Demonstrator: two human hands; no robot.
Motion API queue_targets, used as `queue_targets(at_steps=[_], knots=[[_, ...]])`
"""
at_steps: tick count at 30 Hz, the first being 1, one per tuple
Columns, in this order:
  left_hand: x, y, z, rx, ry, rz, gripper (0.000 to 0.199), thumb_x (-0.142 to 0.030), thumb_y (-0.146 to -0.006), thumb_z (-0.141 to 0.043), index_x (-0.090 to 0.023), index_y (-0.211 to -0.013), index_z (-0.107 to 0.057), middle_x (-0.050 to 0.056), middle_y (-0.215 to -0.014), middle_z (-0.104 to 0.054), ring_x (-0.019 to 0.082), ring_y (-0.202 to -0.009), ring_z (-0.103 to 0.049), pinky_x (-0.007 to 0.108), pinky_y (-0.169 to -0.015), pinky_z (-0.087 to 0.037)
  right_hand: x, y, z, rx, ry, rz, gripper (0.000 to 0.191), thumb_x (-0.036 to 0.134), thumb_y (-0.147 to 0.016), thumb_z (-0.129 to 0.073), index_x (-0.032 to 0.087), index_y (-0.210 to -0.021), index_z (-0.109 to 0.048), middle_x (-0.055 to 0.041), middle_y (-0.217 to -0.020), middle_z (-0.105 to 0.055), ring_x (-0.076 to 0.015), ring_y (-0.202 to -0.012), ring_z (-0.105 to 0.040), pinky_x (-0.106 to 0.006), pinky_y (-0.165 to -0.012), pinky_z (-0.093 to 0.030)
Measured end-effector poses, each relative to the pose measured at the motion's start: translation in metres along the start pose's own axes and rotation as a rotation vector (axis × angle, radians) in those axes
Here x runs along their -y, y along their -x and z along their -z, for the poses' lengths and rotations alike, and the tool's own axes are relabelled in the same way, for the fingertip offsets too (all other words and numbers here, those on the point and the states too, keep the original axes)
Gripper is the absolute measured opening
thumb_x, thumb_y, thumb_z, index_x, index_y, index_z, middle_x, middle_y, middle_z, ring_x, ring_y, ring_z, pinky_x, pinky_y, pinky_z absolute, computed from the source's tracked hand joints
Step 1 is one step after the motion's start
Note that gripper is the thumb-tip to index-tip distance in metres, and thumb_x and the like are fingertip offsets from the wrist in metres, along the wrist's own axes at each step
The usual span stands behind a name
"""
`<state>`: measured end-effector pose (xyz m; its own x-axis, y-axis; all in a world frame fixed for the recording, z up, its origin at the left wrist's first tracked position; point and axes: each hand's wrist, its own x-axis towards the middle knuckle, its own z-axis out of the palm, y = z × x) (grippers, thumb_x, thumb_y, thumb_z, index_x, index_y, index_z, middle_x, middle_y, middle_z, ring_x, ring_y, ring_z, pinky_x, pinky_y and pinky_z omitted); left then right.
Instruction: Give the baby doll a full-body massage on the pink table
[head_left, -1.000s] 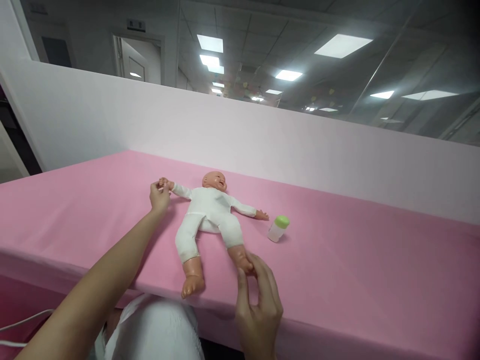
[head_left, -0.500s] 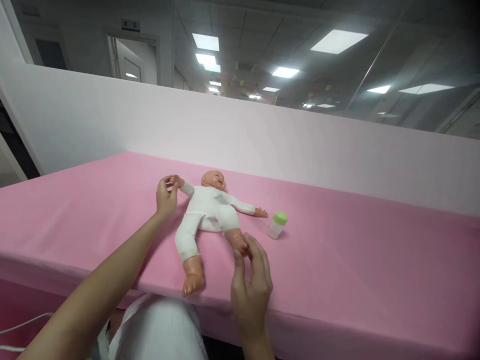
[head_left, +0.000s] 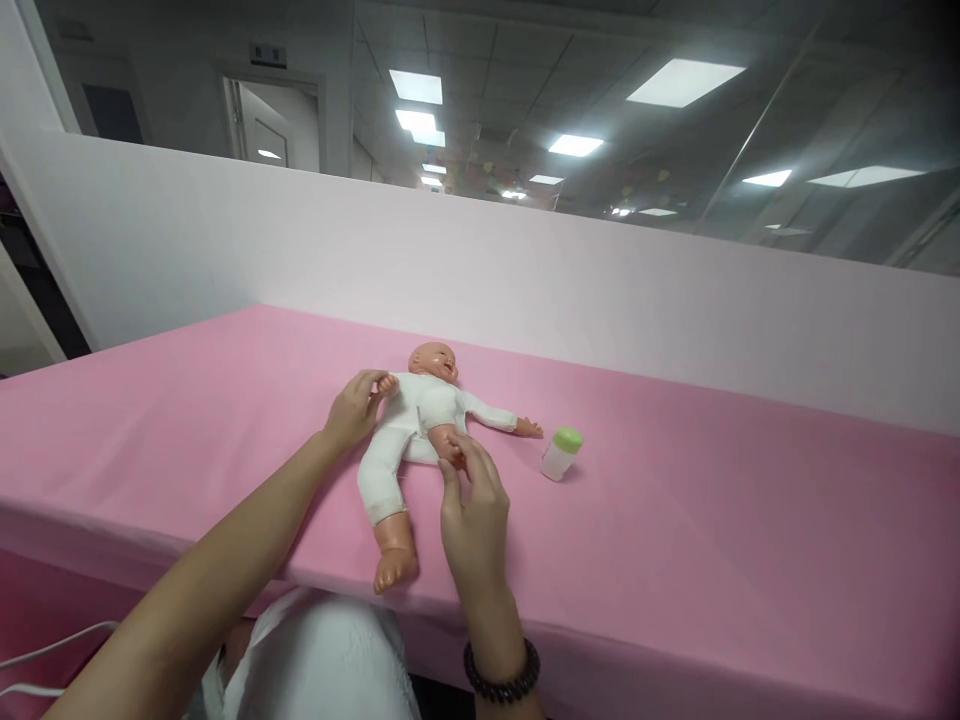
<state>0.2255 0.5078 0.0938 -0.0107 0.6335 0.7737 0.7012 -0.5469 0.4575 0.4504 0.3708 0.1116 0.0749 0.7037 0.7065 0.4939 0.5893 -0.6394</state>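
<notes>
A baby doll (head_left: 397, 425) in a white suit lies on its back on a pink-covered table (head_left: 712, 530), its head toward the wall. My left hand (head_left: 357, 408) is closed on the doll's hand at the left, which is drawn in close to its chest. With my right hand (head_left: 477, 500) I grip the doll's foot at the right; that leg is bent up over the belly. Its other leg lies straight toward the table's front edge, and its other arm stretches out to the right. Close to that arm's hand stands a small bottle (head_left: 561, 455) with a green cap.
A low white wall (head_left: 600, 290) runs along the back of the table, with a dark window (head_left: 570, 80) above it reflecting ceiling lights. White cables (head_left: 52, 645) hang at the lower left. My knee in white cloth (head_left: 322, 660) is against the front edge.
My right hand has pushed the doll's foot up and left, bending the leg over the belly. My left hand has brought the doll's hand inward to the chest.
</notes>
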Motion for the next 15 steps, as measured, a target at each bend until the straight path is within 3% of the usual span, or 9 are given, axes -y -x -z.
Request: queue_targets(at_steps=[4, 8, 12, 15], knots=[[0.014, -0.008, -0.001, -0.367, 0.212, 0.316, 0.031, -0.033, -0.097, -0.052, -0.021, -0.126, -0.052, 0.013, -0.129, -0.059, 0.023, -0.114, -0.061, 0.035, -0.088, -0.057, 0.011, 0.024, 0.035, -0.017, 0.056, -0.002, 0.032, 0.029, -0.101, -0.051, 0.020, -0.128, -0.066, -0.0109, -0.128, -0.069, -0.0225, -0.117, -0.066, -0.038, -0.097, -0.058], [0.033, -0.016, 0.004, -0.559, 0.400, 0.656, 0.022, -0.032, -0.095, -0.057, -0.020, -0.114, -0.052, 0.012, -0.129, -0.059, 0.020, -0.107, -0.065, 0.031, -0.083, -0.059, 0.006, 0.059, 0.061, -0.036, 0.141, 0.009, 0.031, 0.029, -0.099, -0.056, 0.020, -0.126, -0.067, -0.0105, -0.124, -0.071, -0.0231, -0.111, -0.070, -0.035, -0.093, -0.060], [0.051, -0.017, 0.008, -0.548, 0.518, 0.996, 0.008, -0.024, -0.095, -0.055, -0.017, -0.093, -0.058, 0.010, -0.105, -0.068, 0.019, -0.091, -0.069, 0.034, -0.087, -0.058, -0.014, 0.091, 0.066, -0.057, 0.210, 0.071, 0.029, 0.024, -0.097, -0.061, 0.019, -0.125, -0.068, -0.0099, -0.121, -0.073, -0.0222, -0.105, -0.073, -0.031, -0.089, -0.061], [0.061, -0.015, 0.008, -0.503, 0.515, 1.056, 0.011, -0.027, -0.092, -0.058, -0.017, -0.087, -0.060, 0.010, -0.090, -0.068, 0.022, -0.087, -0.070, 0.038, -0.083, -0.060, -0.025, 0.105, 0.059, -0.133, 0.227, 0.121, 0.027, 0.021, -0.097, -0.060, 0.018, -0.122, -0.069, -0.0096, -0.117, -0.074, -0.0212, -0.102, -0.074, -0.029, -0.088, -0.061]])
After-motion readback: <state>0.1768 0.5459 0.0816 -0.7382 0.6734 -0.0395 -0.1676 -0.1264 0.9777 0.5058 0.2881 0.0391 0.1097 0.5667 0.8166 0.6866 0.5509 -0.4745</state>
